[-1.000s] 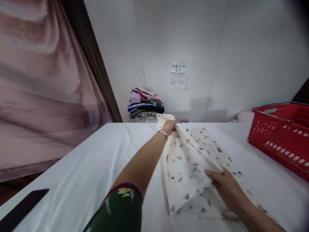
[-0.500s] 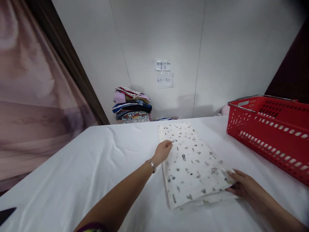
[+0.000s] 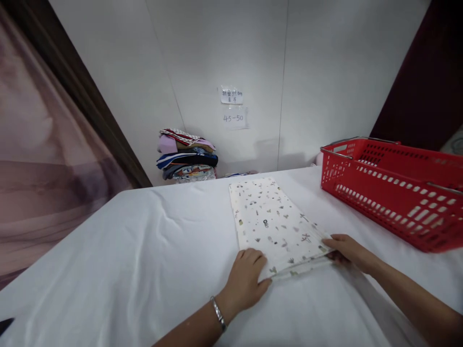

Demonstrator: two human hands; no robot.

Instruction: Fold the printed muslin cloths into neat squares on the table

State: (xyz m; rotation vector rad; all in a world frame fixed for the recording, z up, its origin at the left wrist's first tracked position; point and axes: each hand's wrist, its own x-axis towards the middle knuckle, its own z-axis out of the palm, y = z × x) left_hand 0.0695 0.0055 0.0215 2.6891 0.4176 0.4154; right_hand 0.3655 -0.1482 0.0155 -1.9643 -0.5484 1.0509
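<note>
Pinched at its 4 o'clock corner by the right hand (image 3: 350, 251), thumb on top, the printed white cloth (image 3: 277, 224) is laid folded on the white-covered table (image 3: 184, 260). Its 7 o'clock corner's touched by the left hand (image 3: 246, 280); can't be told if that's gripped. Red basket (image 3: 379, 196) is parked at its 2 o'clock.

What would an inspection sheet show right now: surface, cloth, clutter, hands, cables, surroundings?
Surface: white-covered table, wrinkled at left.
Job's things: printed cloth, folded in layers on the table.
Clutter: red basket at right; dark object cut off at left edge, unidentifiable.
Hands: left hand on the cloth's near left corner; right hand pinching its near right corner.
Cables: nothing seen.
Surroundings: fabric stack beyond the table; notes on the wall; curtain at left.
</note>
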